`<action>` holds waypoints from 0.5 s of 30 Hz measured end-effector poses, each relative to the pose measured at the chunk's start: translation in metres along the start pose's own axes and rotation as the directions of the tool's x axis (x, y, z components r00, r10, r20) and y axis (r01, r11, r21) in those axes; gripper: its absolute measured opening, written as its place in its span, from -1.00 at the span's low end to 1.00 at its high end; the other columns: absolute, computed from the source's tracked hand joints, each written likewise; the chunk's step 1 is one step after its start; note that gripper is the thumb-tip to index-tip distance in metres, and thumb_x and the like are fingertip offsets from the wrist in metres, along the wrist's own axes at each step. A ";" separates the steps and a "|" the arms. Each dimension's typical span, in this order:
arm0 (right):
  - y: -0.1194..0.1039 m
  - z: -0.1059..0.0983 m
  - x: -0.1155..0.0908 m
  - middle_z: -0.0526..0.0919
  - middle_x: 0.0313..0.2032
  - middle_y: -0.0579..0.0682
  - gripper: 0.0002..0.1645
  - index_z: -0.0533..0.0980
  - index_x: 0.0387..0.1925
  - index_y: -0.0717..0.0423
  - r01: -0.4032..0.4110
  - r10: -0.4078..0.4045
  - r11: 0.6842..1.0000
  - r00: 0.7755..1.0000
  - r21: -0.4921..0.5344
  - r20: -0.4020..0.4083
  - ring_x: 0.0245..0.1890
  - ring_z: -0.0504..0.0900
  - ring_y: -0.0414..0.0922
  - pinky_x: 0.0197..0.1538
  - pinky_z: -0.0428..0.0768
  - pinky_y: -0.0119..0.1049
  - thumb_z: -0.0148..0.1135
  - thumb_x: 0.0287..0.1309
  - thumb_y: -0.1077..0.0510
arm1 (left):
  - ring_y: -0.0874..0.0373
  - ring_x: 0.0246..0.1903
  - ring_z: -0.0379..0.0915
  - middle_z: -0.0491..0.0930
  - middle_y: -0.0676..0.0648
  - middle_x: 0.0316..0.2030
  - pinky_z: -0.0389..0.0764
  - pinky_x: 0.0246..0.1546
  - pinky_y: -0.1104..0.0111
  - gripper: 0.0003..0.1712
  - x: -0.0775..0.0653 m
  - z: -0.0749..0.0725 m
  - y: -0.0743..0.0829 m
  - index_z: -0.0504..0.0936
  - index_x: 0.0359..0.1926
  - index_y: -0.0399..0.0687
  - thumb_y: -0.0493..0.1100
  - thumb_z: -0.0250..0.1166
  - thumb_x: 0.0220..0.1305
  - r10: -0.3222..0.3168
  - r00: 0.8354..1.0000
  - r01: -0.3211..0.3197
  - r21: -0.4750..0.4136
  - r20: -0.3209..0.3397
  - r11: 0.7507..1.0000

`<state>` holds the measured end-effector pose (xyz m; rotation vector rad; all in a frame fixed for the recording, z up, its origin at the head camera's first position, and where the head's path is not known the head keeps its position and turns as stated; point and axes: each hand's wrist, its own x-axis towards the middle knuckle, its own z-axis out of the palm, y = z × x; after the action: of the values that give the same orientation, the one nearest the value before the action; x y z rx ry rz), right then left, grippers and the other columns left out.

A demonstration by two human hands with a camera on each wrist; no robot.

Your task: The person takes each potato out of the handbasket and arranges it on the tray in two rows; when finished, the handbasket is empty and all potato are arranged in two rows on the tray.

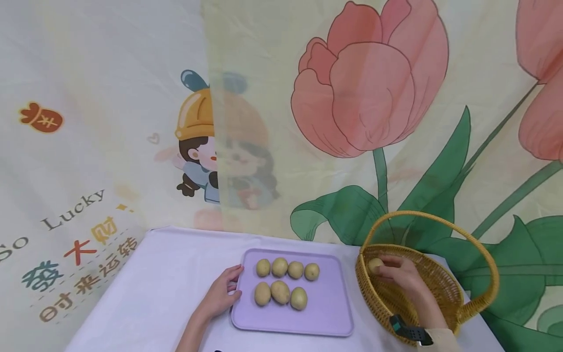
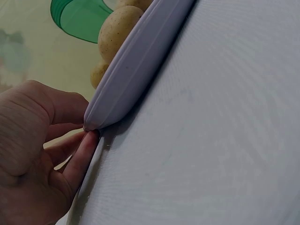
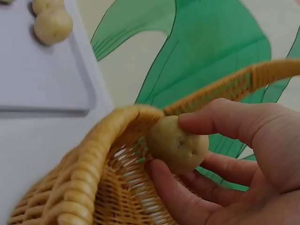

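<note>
My right hand [image 1: 402,275] grips a small pale-yellow potato [image 3: 177,145] between thumb and fingertips. It is inside the mouth of a wicker basket [image 1: 367,288], near the left rim. Several more potatoes [image 1: 279,292] lie in two rows on a lilac tray [image 1: 325,313], left of the basket. At the tray's left edge is my left hand [image 1: 221,292]; the left wrist view shows its thumb and fingers [image 2: 82,157] pinching the rim near a corner.
A white cloth [image 1: 176,264] covers the table under tray and basket. The basket's tall arched handle [image 1: 440,220] rises over its opening. Behind the table hangs a printed curtain [image 1: 264,49] with tulips and cartoon figures.
</note>
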<state>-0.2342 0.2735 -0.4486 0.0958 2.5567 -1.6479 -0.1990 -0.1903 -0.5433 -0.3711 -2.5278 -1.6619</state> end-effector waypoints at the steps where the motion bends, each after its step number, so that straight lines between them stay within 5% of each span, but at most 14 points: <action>1: -0.002 0.000 -0.002 0.54 0.00 0.31 -0.30 0.29 0.24 0.60 0.005 -0.005 1.000 1.000 0.014 0.001 -0.20 0.69 -0.05 -0.07 0.75 -0.16 0.31 0.19 0.26 | -0.30 0.10 0.42 0.34 -0.42 0.26 0.63 0.09 0.18 -0.33 0.000 0.000 0.000 0.40 0.23 -0.57 -0.57 0.27 0.01 0.000 1.000 0.000 -0.003 -0.003 1.000; 8: -0.018 0.011 -0.021 0.46 0.18 0.32 -0.33 0.38 0.26 0.41 0.041 -0.041 0.999 0.999 -0.032 0.003 -0.07 0.62 -0.04 -0.01 0.69 -0.21 0.34 0.19 0.17 | -0.31 0.13 0.40 0.33 -0.43 0.27 0.63 0.10 0.18 -0.33 -0.001 -0.001 -0.003 0.39 0.23 -0.57 -0.57 0.28 0.01 -0.003 1.000 0.003 -0.011 0.005 1.000; 15: -0.030 0.049 -0.028 0.53 0.09 0.25 -0.39 0.47 0.18 0.36 0.083 -0.083 0.997 0.997 0.012 0.003 -0.13 0.62 -0.04 -0.15 0.69 -0.31 0.38 0.07 0.29 | -0.32 0.14 0.41 0.32 -0.46 0.27 0.64 0.08 0.15 -0.33 0.000 -0.003 -0.003 0.37 0.23 -0.60 -0.57 0.28 0.02 0.026 1.000 -0.025 -0.033 0.016 0.999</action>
<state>-0.2070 0.2164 -0.4383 -0.0122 2.5819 -1.6895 -0.1994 -0.1937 -0.5447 -0.4195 -2.4992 -1.6993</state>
